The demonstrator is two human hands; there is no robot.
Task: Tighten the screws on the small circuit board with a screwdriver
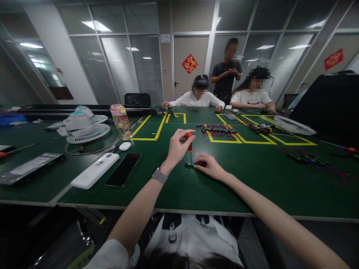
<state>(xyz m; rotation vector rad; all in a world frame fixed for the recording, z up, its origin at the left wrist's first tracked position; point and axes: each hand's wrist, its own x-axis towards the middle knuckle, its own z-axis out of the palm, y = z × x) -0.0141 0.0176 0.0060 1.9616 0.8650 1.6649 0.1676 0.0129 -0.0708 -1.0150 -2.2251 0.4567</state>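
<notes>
Single head view, faces forward-down over green table (pixel 252 179); left hand (pixel 177 146), right hand (pixel 211 167) close, centre

1. A green table (pixel 252 186) carries everything; yellow tape lines (pixel 157 130) mark boxes on its far half.
2. At the near left lie a black phone (pixel 123 170), a white slab (pixel 95 170) just beside it, and a flat grey device (pixel 29 168).
3. Behind these stand two white fans (pixel 86 129) and a pink-capped bottle (pixel 121 121).
4. Coloured wire bundles lie mid-table (pixel 218 130) and at the right (pixel 314 158).
5. A small dark part (pixel 193 164) lies front-centre.
</notes>
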